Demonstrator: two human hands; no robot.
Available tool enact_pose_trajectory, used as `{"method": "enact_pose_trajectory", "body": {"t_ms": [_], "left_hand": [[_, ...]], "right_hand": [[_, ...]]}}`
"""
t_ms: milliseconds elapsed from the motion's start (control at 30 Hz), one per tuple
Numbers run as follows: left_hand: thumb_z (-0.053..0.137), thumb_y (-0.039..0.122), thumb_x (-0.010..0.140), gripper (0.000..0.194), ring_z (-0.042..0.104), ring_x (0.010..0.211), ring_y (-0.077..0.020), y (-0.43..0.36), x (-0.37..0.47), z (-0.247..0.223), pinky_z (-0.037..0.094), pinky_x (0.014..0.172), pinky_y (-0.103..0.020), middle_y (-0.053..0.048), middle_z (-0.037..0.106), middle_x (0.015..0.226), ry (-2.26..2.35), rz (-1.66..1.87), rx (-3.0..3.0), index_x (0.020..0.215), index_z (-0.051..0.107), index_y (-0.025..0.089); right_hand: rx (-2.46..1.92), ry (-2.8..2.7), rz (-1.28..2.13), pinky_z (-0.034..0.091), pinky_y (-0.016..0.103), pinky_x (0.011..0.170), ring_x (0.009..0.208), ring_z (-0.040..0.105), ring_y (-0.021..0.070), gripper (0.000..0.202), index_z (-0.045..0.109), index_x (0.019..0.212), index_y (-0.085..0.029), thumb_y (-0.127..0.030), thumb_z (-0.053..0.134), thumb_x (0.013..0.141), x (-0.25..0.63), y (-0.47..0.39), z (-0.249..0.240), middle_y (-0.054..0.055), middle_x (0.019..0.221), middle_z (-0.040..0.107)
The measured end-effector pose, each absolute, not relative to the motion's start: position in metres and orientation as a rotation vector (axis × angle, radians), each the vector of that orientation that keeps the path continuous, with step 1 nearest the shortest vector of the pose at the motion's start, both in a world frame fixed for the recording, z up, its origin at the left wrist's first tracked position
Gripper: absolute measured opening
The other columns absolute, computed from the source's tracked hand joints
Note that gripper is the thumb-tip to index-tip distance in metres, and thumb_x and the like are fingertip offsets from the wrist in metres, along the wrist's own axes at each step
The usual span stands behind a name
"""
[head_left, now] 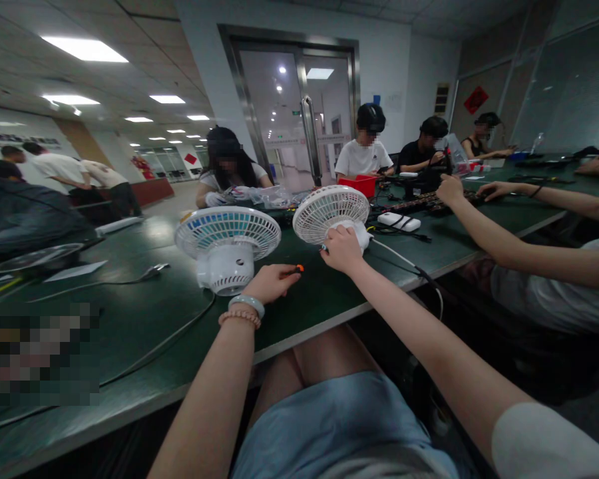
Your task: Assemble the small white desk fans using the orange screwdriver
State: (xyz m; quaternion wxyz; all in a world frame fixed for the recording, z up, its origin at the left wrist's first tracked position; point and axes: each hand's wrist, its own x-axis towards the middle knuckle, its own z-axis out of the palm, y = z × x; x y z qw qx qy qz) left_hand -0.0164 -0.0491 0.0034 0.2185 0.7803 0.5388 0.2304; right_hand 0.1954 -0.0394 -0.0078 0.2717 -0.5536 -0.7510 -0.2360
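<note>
Two white electric fans face away from me on the green table, one on the left [232, 263] and one on the right [324, 213]. My left hand [269, 285] is closed in a pinch around a small black piece with an orange end [300, 269], just right of the left fan's motor housing. My right hand [344, 250] is curled in front of the right fan's housing and hides part of it. A small light-blue tip [323, 247] shows at its fingers; the rest of that thing is hidden. Whether this hand also touches the fan, I cannot tell.
A white cable [399, 253] runs from the right fan over the table edge; a grey cord [164, 342] trails from the left fan. A white box-shaped device [399, 221] and a red bin [358, 185] stand beyond. A co-worker's arms [504, 233] reach in at right.
</note>
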Motion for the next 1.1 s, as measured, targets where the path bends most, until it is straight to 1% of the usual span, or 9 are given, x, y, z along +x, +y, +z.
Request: {"method": "enact_pose_trajectory", "body": {"t_ms": [133, 267, 367, 467, 567, 667, 767, 900, 1100], "left_hand": [[0.06, 0.048, 0.064, 0.043, 0.04, 0.026, -0.0105, -0.048, -0.018, 0.003, 0.026, 0.028, -0.021, 0.003, 0.055, 0.041, 1.436, 0.571, 2.104, 0.099, 0.068, 0.024], [0.063, 0.046, 0.061, 0.036, 0.037, 0.024, -0.0098, -0.051, -0.018, 0.004, 0.023, 0.027, -0.021, 0.003, 0.054, 0.039, 1.403, 0.615, 2.039, 0.089, 0.071, 0.024], [0.059, 0.048, 0.064, 0.036, 0.039, 0.026, -0.0108, -0.051, -0.021, 0.006, 0.026, 0.03, -0.022, 0.002, 0.054, 0.04, 1.446, 0.574, 2.128, 0.088, 0.07, 0.024], [0.053, 0.049, 0.07, 0.036, 0.051, 0.04, -0.0144, -0.047, -0.024, 0.006, 0.037, 0.042, -0.023, -0.001, 0.06, 0.048, 1.597, 0.511, 2.323, 0.09, 0.07, 0.025], [0.054, 0.043, 0.071, 0.035, 0.061, 0.062, -0.0186, -0.041, -0.025, 0.004, 0.044, 0.062, -0.025, -0.005, 0.068, 0.073, 1.699, 0.571, 2.486, 0.097, 0.068, 0.024], [0.053, 0.036, 0.072, 0.045, 0.063, 0.076, -0.021, -0.039, -0.023, 0.001, 0.045, 0.073, -0.028, -0.006, 0.068, 0.089, 1.728, 0.584, 2.545, 0.116, 0.058, 0.028], [0.049, 0.033, 0.074, 0.044, 0.062, 0.084, -0.0217, -0.039, -0.019, -0.001, 0.045, 0.079, -0.03, -0.005, 0.067, 0.098, 1.781, 0.508, 2.552, 0.118, 0.056, 0.032], [0.044, 0.034, 0.077, 0.044, 0.062, 0.086, -0.0255, -0.041, -0.009, -0.004, 0.046, 0.077, -0.035, -0.009, 0.066, 0.101, 1.874, 0.363, 2.582, 0.119, 0.055, 0.032], [0.04, 0.03, 0.077, 0.044, 0.061, 0.09, -0.0308, -0.042, 0.016, -0.011, 0.047, 0.071, -0.041, -0.014, 0.061, 0.106, 2.007, 0.173, 2.633, 0.119, 0.053, 0.029]], "right_hand": [[-1.483, -2.014, -0.641, 0.028, 0.041, 0.081, 0.098, 0.041, 0.0263, 0.032, 0.069, 0.087, -0.014, -0.035, 0.045, 0.082, 0.196, -0.039, -0.008, 0.012, 0.1, 0.058], [-1.5, -2.027, -0.624, 0.028, 0.041, 0.081, 0.098, 0.04, 0.0265, 0.032, 0.069, 0.088, -0.014, -0.035, 0.045, 0.082, 0.196, -0.04, -0.009, 0.013, 0.101, 0.058], [-1.501, -2.025, -0.626, 0.028, 0.041, 0.081, 0.098, 0.04, 0.0264, 0.032, 0.069, 0.088, -0.014, -0.035, 0.045, 0.082, 0.195, -0.04, -0.009, 0.013, 0.1, 0.058], [-1.496, -2.014, -0.636, 0.028, 0.041, 0.081, 0.097, 0.041, 0.026, 0.033, 0.069, 0.087, -0.015, -0.036, 0.044, 0.083, 0.195, -0.041, -0.009, 0.013, 0.1, 0.058], [-1.5, -2.017, -0.642, 0.028, 0.041, 0.081, 0.098, 0.041, 0.0261, 0.033, 0.069, 0.087, -0.014, -0.037, 0.045, 0.083, 0.195, -0.042, -0.008, 0.013, 0.1, 0.058], [-1.512, -2.032, -0.65, 0.028, 0.041, 0.081, 0.098, 0.04, 0.0267, 0.032, 0.069, 0.088, -0.014, -0.036, 0.046, 0.082, 0.195, -0.042, -0.008, 0.013, 0.101, 0.058], [-1.515, -2.051, -0.663, 0.028, 0.041, 0.08, 0.098, 0.04, 0.0264, 0.027, 0.068, 0.088, -0.015, -0.03, 0.047, 0.081, 0.195, -0.042, -0.008, 0.013, 0.102, 0.057], [-1.515, -2.046, -0.675, 0.027, 0.04, 0.08, 0.097, 0.04, 0.0256, 0.024, 0.068, 0.086, -0.015, -0.022, 0.045, 0.081, 0.195, -0.04, -0.009, 0.013, 0.103, 0.056], [-1.493, -2.018, -0.668, 0.027, 0.039, 0.08, 0.098, 0.04, 0.026, 0.022, 0.064, 0.09, -0.014, -0.024, 0.048, 0.08, 0.196, -0.04, -0.011, 0.013, 0.105, 0.054]]}}
